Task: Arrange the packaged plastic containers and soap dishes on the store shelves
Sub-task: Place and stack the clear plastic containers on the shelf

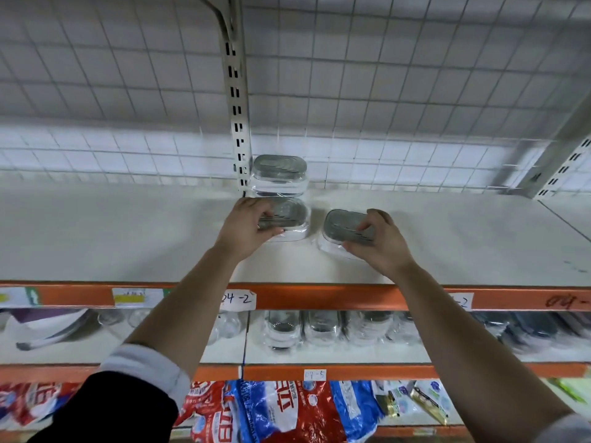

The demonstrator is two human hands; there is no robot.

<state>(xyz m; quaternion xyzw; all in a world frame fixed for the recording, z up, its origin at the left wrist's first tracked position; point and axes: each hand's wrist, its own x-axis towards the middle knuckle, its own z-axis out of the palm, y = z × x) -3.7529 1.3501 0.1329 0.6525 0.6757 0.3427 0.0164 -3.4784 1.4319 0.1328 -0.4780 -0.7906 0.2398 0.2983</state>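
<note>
Grey-topped, film-wrapped soap dishes on the upper shelf [128,238], centre of the frame. The rear soap dish [279,174] stands against the wire-grid back panel [383,91], just right of the slotted upright [238,123]. Directly in front of it, touching or nearly so, lies the front soap dish [287,219], which the left hand [246,228] grips: fingers curled over its grey top, thumb hooked at the near edge. To the right, apart from this column, the third soap dish [345,227] sits askew, its long axis slanted toward the lower right. The right hand [380,241] pinches its near end, fingers on top and thumb at the wrapper below. Whether it rests fully on the shelf or is slightly lifted cannot be told. The step in hand appears to be starting a second column beside the first. The next move likely calls for turning the third soap dish square to the front soap dish, sliding it level with the row, and letting go with both hands without dragging the slippery film. More wrapped dishes [319,327] lie on the shelf below.
</note>
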